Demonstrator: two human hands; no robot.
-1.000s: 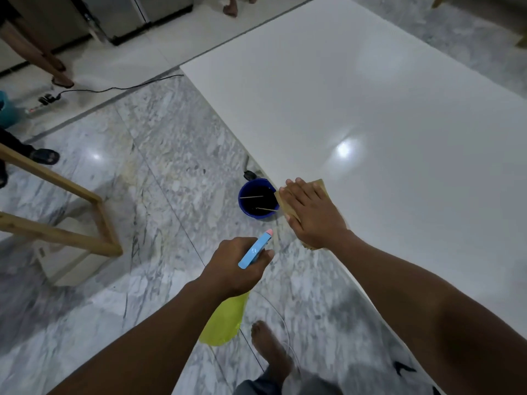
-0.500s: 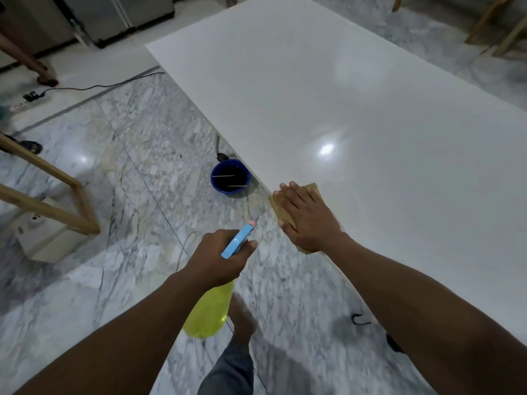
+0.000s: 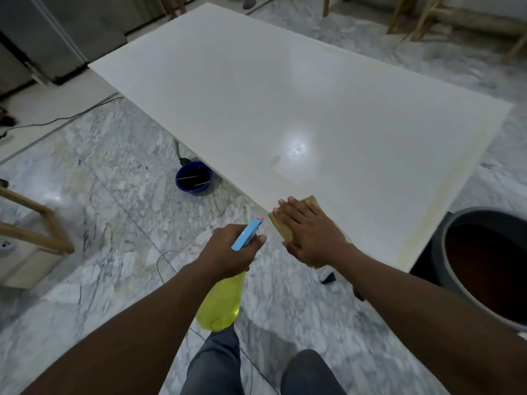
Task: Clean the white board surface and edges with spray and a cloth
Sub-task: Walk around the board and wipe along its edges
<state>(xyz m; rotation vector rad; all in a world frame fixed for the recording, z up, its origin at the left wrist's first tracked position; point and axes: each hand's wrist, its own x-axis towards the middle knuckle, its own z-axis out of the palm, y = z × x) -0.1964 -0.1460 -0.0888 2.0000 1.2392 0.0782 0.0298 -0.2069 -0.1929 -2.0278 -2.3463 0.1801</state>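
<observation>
A large glossy white board (image 3: 285, 89) lies flat and raised above the marble floor, filling the middle of the view. My right hand (image 3: 310, 232) presses flat on a tan cloth (image 3: 312, 203) at the board's near left edge, close to its near corner. My left hand (image 3: 231, 249) grips a spray bottle (image 3: 222, 303) with a yellow-green body and a blue trigger head, held over the floor just left of the board edge. A yellowish stain band runs along the board's right short edge.
A blue bowl (image 3: 194, 178) with two sticks sits on the floor under the left edge. A large grey bucket (image 3: 445, 240) stands at the right. Wooden frames stand at the left (image 3: 40, 229) and far back right. Cables cross the floor. My legs show below.
My view has shifted along the board toward its near corner, so the grey bucket and short edge now show. The cloth under my right hand has slid along the left edge toward me.
</observation>
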